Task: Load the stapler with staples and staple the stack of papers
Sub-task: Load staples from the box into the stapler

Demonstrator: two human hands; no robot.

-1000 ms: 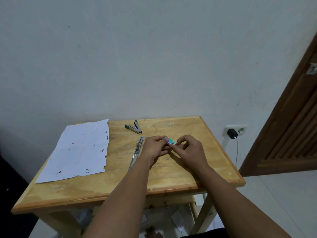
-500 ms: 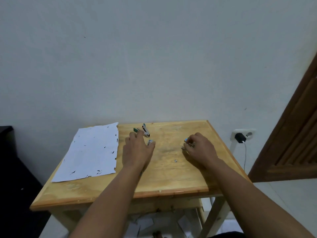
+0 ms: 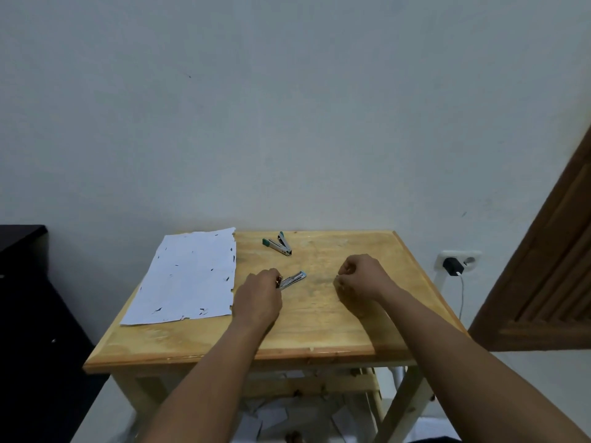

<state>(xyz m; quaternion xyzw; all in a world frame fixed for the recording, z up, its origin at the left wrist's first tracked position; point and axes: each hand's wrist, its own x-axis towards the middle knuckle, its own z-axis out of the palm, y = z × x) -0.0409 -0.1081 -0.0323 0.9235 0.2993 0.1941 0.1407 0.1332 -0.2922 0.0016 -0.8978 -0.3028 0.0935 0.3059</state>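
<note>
a silver stapler (image 3: 292, 279) on the wooden counter (image 3: 323, 327) is pinched by the left hand (image 3: 257, 298); papers (image 3: 188, 278) lie left. the right hand (image 3: 359, 278) is curled, contents untellable. a pale wall (image 3: 287, 107) stands behind.

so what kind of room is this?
Probably a plain room in a home, not an office: a small wooden table against a bare painted wall, a wall socket with a charger plugged in, and a wooden louvred door at right.

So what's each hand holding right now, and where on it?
The left hand grips the silver stapler at its near end, the far tip free. The right hand is curled as if pinching something; what cannot be told.
</note>
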